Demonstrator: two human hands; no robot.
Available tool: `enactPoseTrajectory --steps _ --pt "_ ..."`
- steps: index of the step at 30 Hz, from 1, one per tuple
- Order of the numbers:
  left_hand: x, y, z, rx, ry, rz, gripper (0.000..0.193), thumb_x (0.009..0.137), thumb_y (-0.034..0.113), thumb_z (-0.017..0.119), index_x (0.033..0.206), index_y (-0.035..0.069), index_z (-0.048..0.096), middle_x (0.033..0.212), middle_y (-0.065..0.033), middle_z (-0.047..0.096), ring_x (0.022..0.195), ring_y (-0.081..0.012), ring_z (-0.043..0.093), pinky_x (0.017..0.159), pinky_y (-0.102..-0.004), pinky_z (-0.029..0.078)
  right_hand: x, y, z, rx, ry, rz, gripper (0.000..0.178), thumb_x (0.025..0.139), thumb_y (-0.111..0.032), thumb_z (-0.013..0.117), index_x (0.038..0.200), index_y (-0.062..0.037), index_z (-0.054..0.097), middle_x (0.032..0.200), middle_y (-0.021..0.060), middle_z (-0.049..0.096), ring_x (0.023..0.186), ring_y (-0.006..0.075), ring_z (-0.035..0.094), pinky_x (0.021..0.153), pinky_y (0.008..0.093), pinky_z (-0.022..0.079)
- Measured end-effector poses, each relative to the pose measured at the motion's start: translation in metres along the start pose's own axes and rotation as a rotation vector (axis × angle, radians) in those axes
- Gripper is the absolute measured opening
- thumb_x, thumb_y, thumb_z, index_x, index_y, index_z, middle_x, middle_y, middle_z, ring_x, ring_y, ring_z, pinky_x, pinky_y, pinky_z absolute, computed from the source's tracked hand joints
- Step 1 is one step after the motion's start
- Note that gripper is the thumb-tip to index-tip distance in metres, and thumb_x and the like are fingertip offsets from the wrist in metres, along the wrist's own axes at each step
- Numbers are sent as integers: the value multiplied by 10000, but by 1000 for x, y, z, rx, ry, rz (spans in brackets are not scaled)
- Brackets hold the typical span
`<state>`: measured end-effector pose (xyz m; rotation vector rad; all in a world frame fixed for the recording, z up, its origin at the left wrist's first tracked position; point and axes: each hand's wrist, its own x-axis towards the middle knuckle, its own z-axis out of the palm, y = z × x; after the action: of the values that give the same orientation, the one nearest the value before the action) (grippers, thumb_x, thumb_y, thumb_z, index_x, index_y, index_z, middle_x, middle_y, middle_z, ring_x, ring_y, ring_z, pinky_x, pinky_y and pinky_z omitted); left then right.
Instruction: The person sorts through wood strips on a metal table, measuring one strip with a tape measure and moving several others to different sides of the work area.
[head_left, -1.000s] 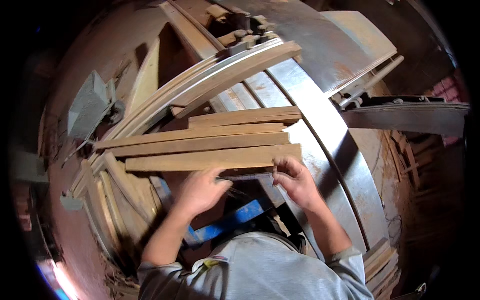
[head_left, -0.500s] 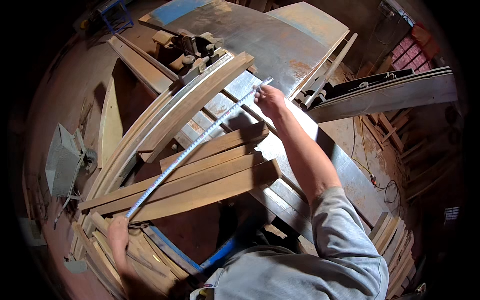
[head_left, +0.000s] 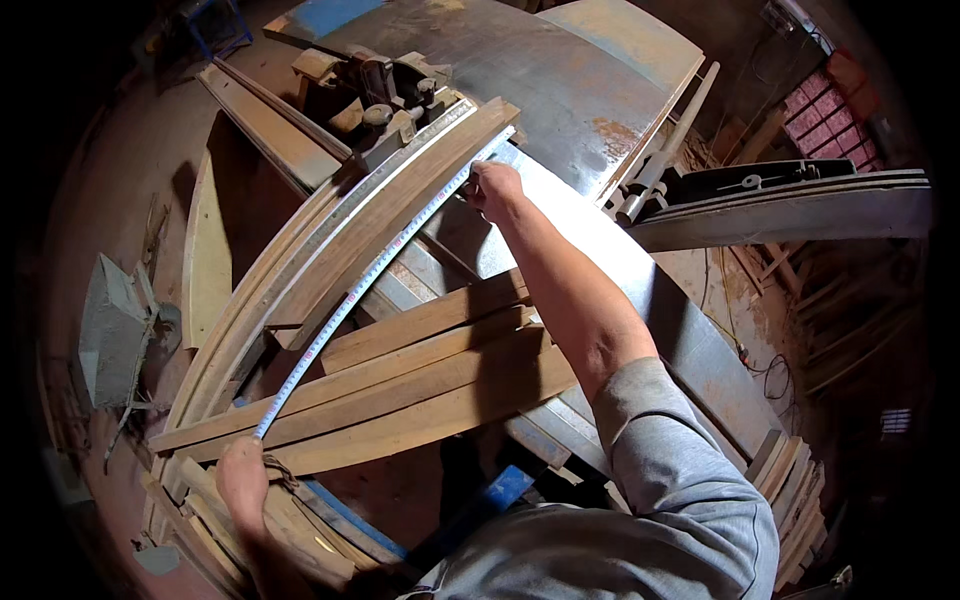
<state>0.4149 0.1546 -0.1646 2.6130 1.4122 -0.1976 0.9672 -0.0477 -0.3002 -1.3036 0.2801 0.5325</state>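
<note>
A white tape measure (head_left: 352, 297) stretches diagonally between my hands, its blade drawn out. My right hand (head_left: 494, 188) pinches it close to its far end, beside the top of a thick wooden beam (head_left: 385, 225). At the lower left, my left hand (head_left: 243, 478) is closed round the tape's near end; the case, if there, is hidden by the hand. Under the blade lie several long boards (head_left: 430, 375), side by side across a metal saw table (head_left: 690, 340). My right arm's shadow falls over their right ends.
A metal rail (head_left: 300, 240) runs along the beam's left side. Behind it sits a clamp-like machine part (head_left: 378, 90). A large rusty metal sheet (head_left: 500, 70) lies at the back. More boards (head_left: 790, 500) are stacked at the right, and others (head_left: 300, 530) below my left hand.
My right hand has moved left with the tape's far end, bringing the blade up to the wooden beam. My left hand stays nearly in place, still gripping.
</note>
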Motion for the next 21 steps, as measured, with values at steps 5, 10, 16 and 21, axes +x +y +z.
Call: enactPoseTrajectory --steps 5,10,16,21 --pt "12 4 -1 -14 -33 -50 314 1000 294 551 986 23 708 1031 -226 690 1001 -450 633 863 -543 465 10 2 3 -51 33 -31 136 915 -145 677 799 -75 677 706 53 625 599 191 591 496 394 446" --pt "14 8 -8 7 -51 -43 326 998 321 550 985 37 708 1007 -227 696 987 -458 633 853 -546 469 6 -3 5 -138 -21 2 91 961 -152 653 904 -82 669 846 45 677 675 185 602 636 390 521" --pt "20 6 -7 57 -41 -65 369 1020 372 526 994 54 713 1035 -236 696 1022 -472 625 884 -550 470 9 -3 6 -143 31 26 120 933 -175 683 926 -56 674 868 49 654 672 178 545 613 422 534" --pt "23 4 -22 142 -118 -35 382 1028 390 508 1010 76 724 1062 -224 699 1021 -483 624 867 -560 488 6 -4 15 -39 -51 11 145 940 -160 648 1000 -28 660 856 95 610 629 209 543 541 426 515"
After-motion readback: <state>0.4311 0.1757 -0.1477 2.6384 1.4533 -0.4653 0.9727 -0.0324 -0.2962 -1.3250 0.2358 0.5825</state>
